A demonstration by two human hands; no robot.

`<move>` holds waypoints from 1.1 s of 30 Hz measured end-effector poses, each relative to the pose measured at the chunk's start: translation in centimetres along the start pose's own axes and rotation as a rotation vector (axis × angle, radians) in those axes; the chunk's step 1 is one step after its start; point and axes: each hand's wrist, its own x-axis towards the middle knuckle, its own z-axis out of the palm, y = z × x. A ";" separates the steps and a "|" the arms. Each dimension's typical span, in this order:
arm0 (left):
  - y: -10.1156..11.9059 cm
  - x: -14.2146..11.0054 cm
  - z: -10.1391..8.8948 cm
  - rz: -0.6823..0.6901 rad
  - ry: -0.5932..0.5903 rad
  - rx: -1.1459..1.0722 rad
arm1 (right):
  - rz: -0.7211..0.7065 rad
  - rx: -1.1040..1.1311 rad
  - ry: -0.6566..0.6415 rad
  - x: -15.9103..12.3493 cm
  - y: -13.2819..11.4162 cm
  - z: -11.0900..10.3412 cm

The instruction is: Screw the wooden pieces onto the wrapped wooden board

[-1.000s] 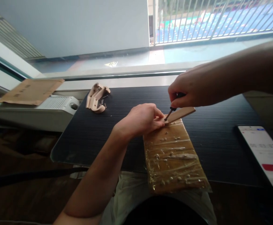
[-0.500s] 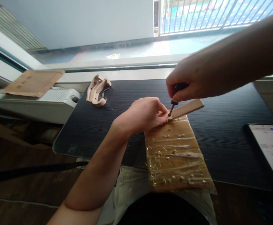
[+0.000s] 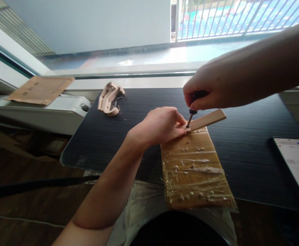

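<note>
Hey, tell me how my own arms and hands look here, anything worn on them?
Both your left hand and right hand are ungloved. No watch, bracelet, ring or cable shows on either, though some fingers are hidden. Both forearms are bare, with no sleeve in view.

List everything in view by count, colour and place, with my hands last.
table: 1, black, beneath the work
radiator: 1, white, left of the table
block: 1, brown, tape-wrapped, overhanging the table's near edge
wooden strip: 1, pale, across the block's far end
screwdriver: 1, dark handle, tip at the wooden strip
curved wooden pieces: several, pale, table's far left
screws: several, grey, beside those pieces
phone: 1, pale screen, table's right
packet: 1, tan, over the radiator
window: 1, white-framed, beyond the table
railing: 1, grey, outside, upper right
strap: 1, black, lower left
left hand: 1, bare, fingers on the wooden strip
right hand: 1, bare, fingers round the screwdriver
</note>
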 end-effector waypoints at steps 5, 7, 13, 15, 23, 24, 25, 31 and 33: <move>0.2 0.0 -0.2 -0.020 -0.026 -0.011 | 0.067 -0.238 -0.037 -0.3 -1.0 0.1; 0.2 0.0 -0.3 -0.018 -0.021 -0.010 | 0.036 -0.221 -0.010 -0.2 -0.4 0.2; 0.2 -0.2 -0.1 -0.006 0.001 0.008 | -0.013 -0.184 -0.019 0.1 0.6 0.4; 0.2 -0.1 -0.1 -0.009 0.001 0.020 | -0.040 -0.189 -0.020 0.0 0.3 0.5; 0.2 0.0 -0.3 -0.023 -0.012 -0.018 | 0.038 -0.099 -0.035 0.0 0.0 0.4; 0.2 0.0 -0.3 -0.019 -0.009 -0.018 | 0.034 -0.096 -0.035 0.0 0.1 0.3; 0.1 0.0 -0.2 -0.013 -0.004 -0.018 | 0.033 -0.099 -0.038 -0.1 0.1 0.1; -0.1 -0.1 -0.2 0.014 0.001 -0.001 | 0.006 -0.152 -0.023 -0.4 0.6 -0.3; -0.1 0.0 -0.2 0.010 -0.010 0.007 | -0.020 -0.110 -0.008 -0.1 1.2 0.1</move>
